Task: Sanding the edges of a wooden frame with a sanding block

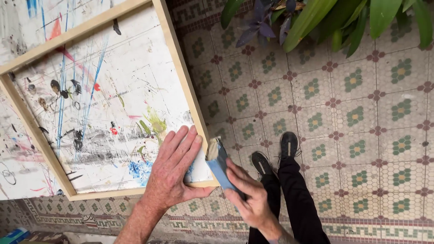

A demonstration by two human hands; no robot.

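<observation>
The right hand's (251, 199) fingers are curled tight round a blue block (220, 163), flat-sided and slab-like, with a pale, fuzzy pad at its upper end. That upper end sits against the outer edge of the frame (178, 58) near its lower right corner, and the block slants down toward five o'clock into the fist. The thumb lies along the block's near face.

At nine o'clock from the block, the left hand (174, 169) lies flat, fingers straight and close together, gripping nothing. The palm presses the board (108, 108) inside the frame's corner, fingertips pointing to one o'clock, and the thumb hooks over the bottom rail.

The frame is bare pale wood, thin square-edged strips joined into a rectangle that sits skewed across the view. Under it the board is white and scuffed, streaked with blue lines, black smears, red dabs and a yellow-green splash just above the left fingertips. More of the same spattered surface shows beyond the frame at ten o'clock and at eight o'clock.

Out past the hands, at four o'clock, stand the person's black trousers (294, 203) and black shoes (275, 153) on the floor (361, 113). That floor is small mosaic tile, cream with green flowers and dark red crosses, edged by a key-pattern border. At one o'clock, long glossy green leaves (316, 18) and some purple ones hang over the tiles.
</observation>
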